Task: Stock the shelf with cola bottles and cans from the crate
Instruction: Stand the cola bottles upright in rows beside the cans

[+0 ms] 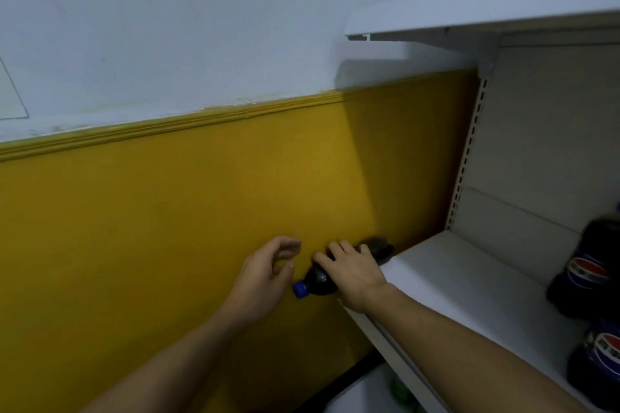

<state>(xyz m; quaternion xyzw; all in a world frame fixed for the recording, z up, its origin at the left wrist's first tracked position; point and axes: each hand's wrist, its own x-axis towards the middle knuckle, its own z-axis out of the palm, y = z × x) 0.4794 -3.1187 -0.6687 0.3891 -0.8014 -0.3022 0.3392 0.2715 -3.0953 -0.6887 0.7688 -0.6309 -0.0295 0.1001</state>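
Nearest, our right hand (355, 273) grips a dark cola bottle (322, 278) with a blue cap (300, 289), held sideways just off the shelf (446, 275) corner. Our left hand (265, 273) hovers beside it, fingers loosely spread. Farther in, two labelled bottles (585, 273) stand.

Three cola bottles: one held bottle (318, 280), two shelved bottles (582, 273) (600, 354); two hands (265, 273) (355, 273).

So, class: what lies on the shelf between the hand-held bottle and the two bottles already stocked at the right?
Nothing: in the head view the shelf is bare between the held bottle, gripped by the right hand, and the stocked bottles.
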